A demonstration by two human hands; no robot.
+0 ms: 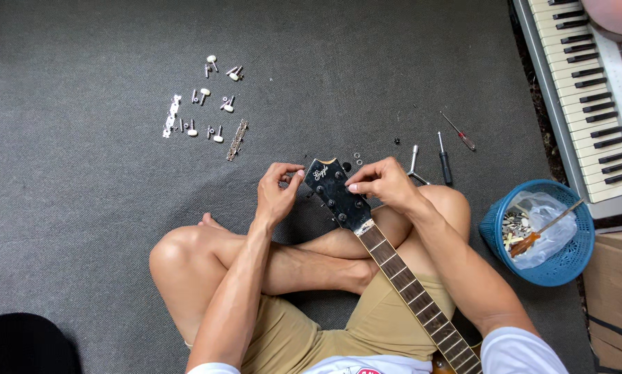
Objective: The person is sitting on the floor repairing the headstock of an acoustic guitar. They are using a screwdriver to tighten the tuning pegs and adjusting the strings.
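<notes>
A: What are the hands doing?

B: The left hand (277,194), fingers curled, pinches at the edge of the black guitar headstock (336,194); whether it holds a small part, I cannot tell. The right hand (383,183) rests its fingertips on the headstock's other side, above the crossed legs.

A: And around them?

B: Two screwdrivers (444,159), one metal wrench (413,165), scattered white-knobbed tuning pegs (210,104) on grey carpet (82,173), one blue plastic basket (560,266), one keyboard (588,76).

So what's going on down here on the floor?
A person sits cross-legged on grey carpet with a guitar neck across the lap. The left hand and right hand hold the black headstock from either side. Small tuner parts lie ahead, and screwdrivers lie to the right.
</notes>
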